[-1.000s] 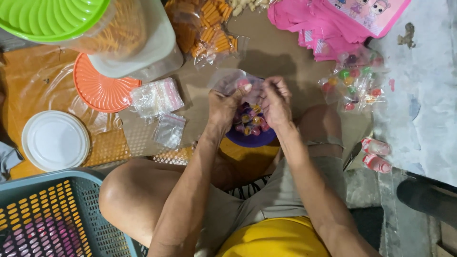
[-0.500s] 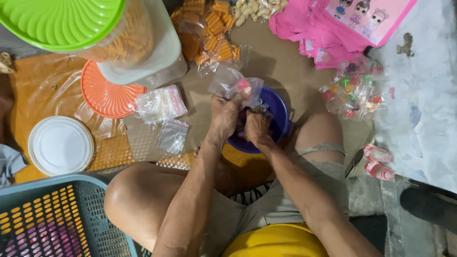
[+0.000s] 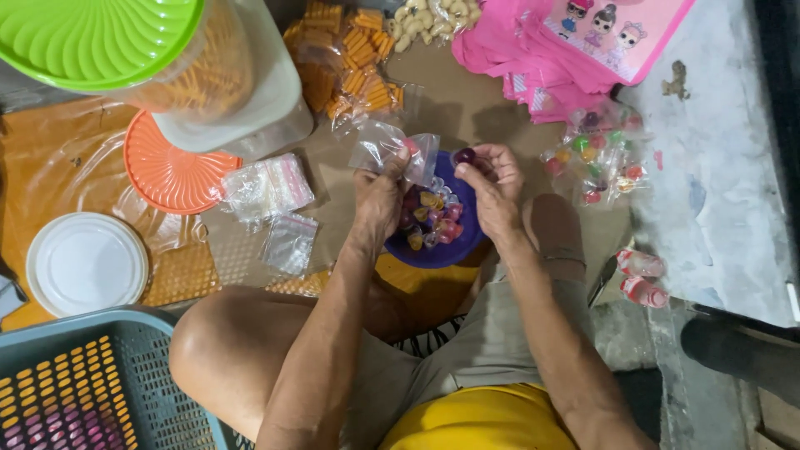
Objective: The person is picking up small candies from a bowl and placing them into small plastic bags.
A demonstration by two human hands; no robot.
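Observation:
My left hand (image 3: 380,193) pinches a small clear plastic bag (image 3: 392,148) by its mouth, with a red candy showing inside. Just to its right, my right hand (image 3: 493,185) holds a dark purple round candy (image 3: 464,156) between thumb and fingertips. Both hands hover over a purple bowl (image 3: 460,247) filled with several wrapped colourful candies, which rests between my bent knees on the floor.
A pile of empty clear bags (image 3: 268,185) lies left of the bowl, beside an orange lid (image 3: 171,173) and a white lid (image 3: 85,263). A green-lidded container (image 3: 223,79), orange snack packs (image 3: 354,62), pink bags (image 3: 575,46), filled candy bags (image 3: 598,150) and a blue basket (image 3: 79,387) surround me.
My right hand dipped into the bowl, then rose with a purple candy beside the bag. My left hand kept hold of the bag.

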